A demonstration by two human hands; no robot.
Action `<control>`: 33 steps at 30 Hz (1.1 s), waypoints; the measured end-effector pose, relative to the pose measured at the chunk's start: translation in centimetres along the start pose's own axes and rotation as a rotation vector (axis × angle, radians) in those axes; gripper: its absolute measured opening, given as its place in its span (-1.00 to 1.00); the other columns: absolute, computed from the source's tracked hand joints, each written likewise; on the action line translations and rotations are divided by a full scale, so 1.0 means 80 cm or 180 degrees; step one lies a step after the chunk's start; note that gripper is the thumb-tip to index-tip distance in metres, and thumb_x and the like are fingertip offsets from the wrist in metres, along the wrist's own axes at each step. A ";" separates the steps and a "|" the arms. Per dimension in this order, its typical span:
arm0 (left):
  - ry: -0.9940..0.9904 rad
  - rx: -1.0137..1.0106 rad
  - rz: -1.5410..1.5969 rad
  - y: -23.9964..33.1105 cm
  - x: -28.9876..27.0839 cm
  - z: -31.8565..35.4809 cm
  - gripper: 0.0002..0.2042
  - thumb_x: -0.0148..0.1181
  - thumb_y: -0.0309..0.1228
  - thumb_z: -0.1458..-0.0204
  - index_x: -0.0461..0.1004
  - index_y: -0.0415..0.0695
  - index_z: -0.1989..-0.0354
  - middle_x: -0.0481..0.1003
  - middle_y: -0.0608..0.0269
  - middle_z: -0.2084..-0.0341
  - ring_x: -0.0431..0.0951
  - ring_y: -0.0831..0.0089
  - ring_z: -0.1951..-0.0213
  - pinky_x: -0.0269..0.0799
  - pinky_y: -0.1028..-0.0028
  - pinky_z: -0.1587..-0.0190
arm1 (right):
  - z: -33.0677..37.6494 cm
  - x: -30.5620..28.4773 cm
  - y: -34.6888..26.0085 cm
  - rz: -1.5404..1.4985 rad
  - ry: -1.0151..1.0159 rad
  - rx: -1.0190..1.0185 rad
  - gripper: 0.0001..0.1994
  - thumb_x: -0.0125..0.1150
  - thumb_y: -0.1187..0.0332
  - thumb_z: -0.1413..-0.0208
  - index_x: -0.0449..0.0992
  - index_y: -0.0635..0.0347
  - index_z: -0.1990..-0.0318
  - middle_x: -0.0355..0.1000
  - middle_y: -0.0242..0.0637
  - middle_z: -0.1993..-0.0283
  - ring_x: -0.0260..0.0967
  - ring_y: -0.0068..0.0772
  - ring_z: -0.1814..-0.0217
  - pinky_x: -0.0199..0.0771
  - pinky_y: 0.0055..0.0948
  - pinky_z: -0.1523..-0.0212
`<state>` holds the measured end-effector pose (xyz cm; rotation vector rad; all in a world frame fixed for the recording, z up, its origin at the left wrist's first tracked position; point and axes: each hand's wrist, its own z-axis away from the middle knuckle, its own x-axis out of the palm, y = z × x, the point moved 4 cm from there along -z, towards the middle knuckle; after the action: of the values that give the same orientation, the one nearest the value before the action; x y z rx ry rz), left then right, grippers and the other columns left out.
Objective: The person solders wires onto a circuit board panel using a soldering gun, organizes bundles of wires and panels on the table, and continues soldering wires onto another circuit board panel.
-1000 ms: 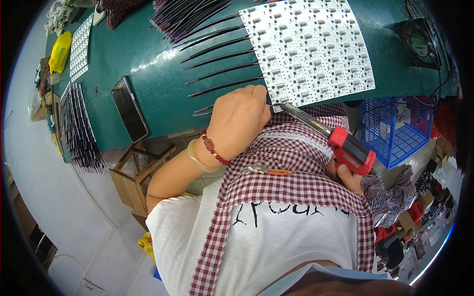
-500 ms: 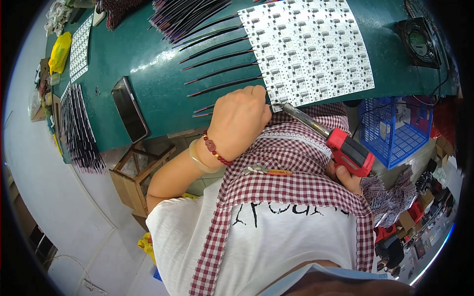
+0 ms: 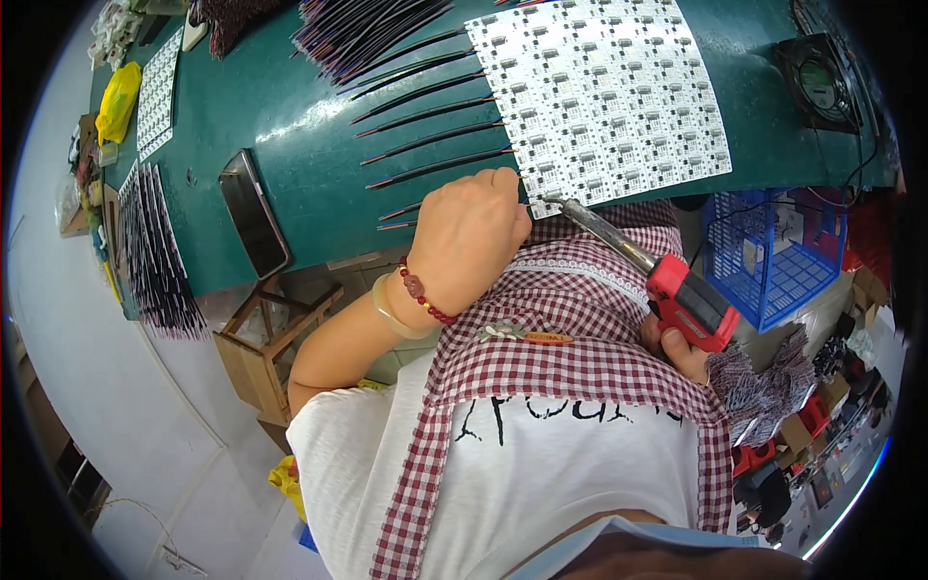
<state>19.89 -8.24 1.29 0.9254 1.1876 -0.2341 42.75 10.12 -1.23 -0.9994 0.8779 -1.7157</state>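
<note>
My left hand (image 3: pixel 474 224) is closed at the lower left corner of a white circuit board panel (image 3: pixel 619 106), its fingers pinched on a thin black wire (image 3: pixel 401 224) whose ends stick out on both sides of the hand. Gripped by its red and black handle, a soldering iron (image 3: pixel 619 242) sits in my right hand (image 3: pixel 681 354). Its metal tip points left to the panel's lower left corner, close to my left fingertips; whether it touches the panel I cannot tell. Several black wires (image 3: pixel 435 172) run leftward in a row from the panel's left edge.
A bundle of dark wires (image 3: pixel 362 34) lies at the back of the green table (image 3: pixel 319 184). A phone (image 3: pixel 253 215) rests to the left, beyond it wired strips (image 3: pixel 159 251) and a yellow bag (image 3: pixel 118 101). A black fan (image 3: pixel 820 85) stands right, above a blue crate (image 3: pixel 773 251).
The soldering iron has shifted slightly to the right, its tip drawn a little away from my left fingers. My left hand stays in place on the wire.
</note>
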 end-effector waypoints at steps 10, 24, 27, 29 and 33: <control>0.0025 -0.0050 -0.0073 0.003 -0.003 -0.002 -0.89 0.14 -0.49 0.16 0.32 -0.20 0.55 0.43 0.12 0.60 0.46 0.13 0.54 0.36 0.27 0.52 | -0.014 -0.001 -0.010 -0.0285 0.0210 -0.0505 -0.50 0.12 0.14 -0.11 0.25 0.39 -0.04 0.28 -0.31 0.55 0.20 -0.51 0.61 0.25 -0.49 0.54; 0.0909 0.1216 -0.0795 0.019 -0.057 -0.186 -0.85 0.10 -0.43 0.08 0.37 -0.21 0.35 0.37 0.10 0.36 0.39 0.14 0.22 0.33 0.25 0.21 | -0.044 -0.028 -0.081 -0.1077 0.1346 -0.1710 -0.50 -0.12 0.01 -0.19 0.17 0.31 -0.03 0.13 -0.38 0.66 0.03 -0.59 0.78 0.16 -0.56 0.73; 0.1804 0.0801 -0.1770 -0.015 -0.050 -0.303 -0.66 0.24 -0.23 0.15 0.37 -0.14 0.23 0.39 0.20 0.27 0.36 0.24 0.13 0.30 0.25 0.20 | -0.038 -0.027 -0.095 -0.1238 0.1362 -0.2043 -0.52 -0.17 0.02 -0.21 0.16 0.30 -0.05 0.12 -0.38 0.64 0.02 -0.60 0.78 0.16 -0.58 0.71; 0.1177 0.0351 -0.1654 -0.042 -0.036 -0.351 -0.64 0.25 -0.20 0.15 0.43 -0.10 0.19 0.41 0.19 0.23 0.39 0.23 0.12 0.30 0.18 0.16 | -0.023 -0.035 -0.094 -0.1186 0.1392 -0.2256 -0.52 -0.16 0.02 -0.21 0.16 0.30 -0.05 0.12 -0.38 0.64 0.02 -0.60 0.78 0.17 -0.57 0.71; 0.0932 0.0610 -0.1721 -0.040 -0.042 -0.364 -0.73 0.19 -0.25 0.10 0.46 -0.08 0.24 0.41 0.16 0.24 0.41 0.21 0.15 0.32 0.18 0.16 | -0.007 -0.054 -0.085 -0.1021 0.1888 -0.2257 -0.54 -0.15 0.04 -0.21 0.17 0.29 -0.03 0.13 -0.38 0.65 0.03 -0.60 0.78 0.17 -0.55 0.72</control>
<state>-3.46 9.76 0.64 0.8034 1.7006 -0.6727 40.80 16.35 3.49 -1.1305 1.8847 -2.0635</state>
